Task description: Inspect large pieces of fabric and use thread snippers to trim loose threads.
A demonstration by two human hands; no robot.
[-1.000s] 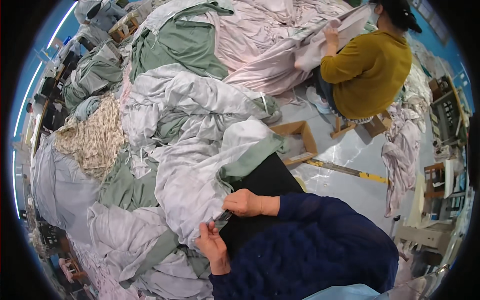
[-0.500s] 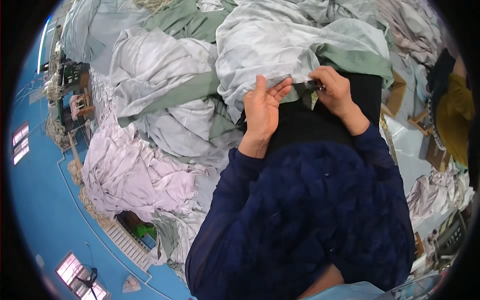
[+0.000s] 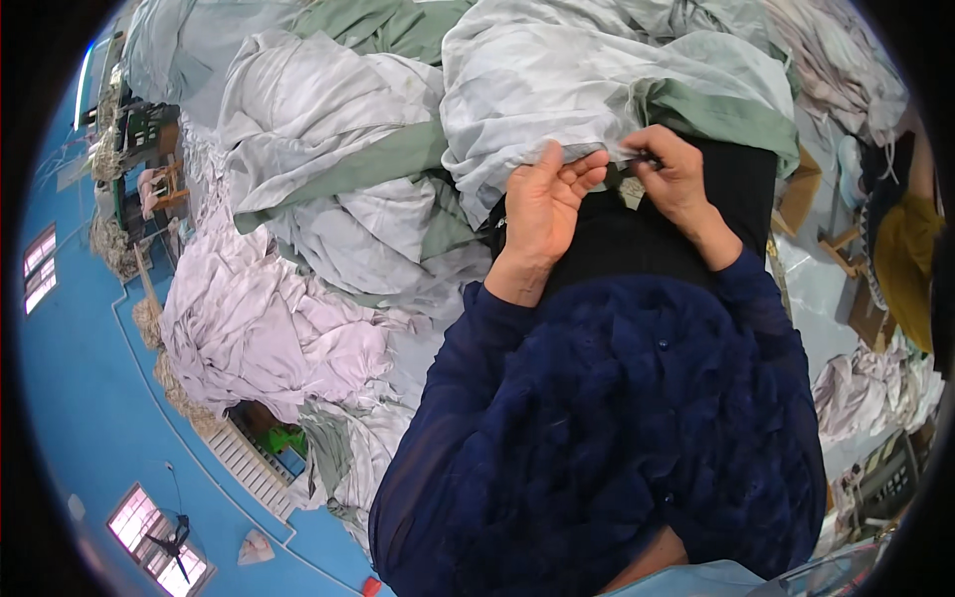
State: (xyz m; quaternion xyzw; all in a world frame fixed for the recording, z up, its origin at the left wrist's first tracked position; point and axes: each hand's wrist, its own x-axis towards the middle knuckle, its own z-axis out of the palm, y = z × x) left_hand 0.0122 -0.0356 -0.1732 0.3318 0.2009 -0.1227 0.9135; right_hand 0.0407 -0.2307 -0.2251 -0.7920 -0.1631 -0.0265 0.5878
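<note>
The left hand [image 3: 542, 204] and the right hand [image 3: 676, 179] are close together, and both pinch the near edge of a pale grey sheet [image 3: 557, 80]. The sheet spreads away from the hands to the far side, over a green cloth [image 3: 741, 114]. Just below the hands lies a black cloth [image 3: 637, 244]. More crumpled pale sheets [image 3: 279, 328] are heaped to the left.

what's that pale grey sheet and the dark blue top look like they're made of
The pale grey sheet, pinched at its edge by the left hand and right hand, looks like thin woven fabric, matte, with soft creases. The dark blue top looks sheer at the sleeve and ruffled, perhaps chiffon.
</note>
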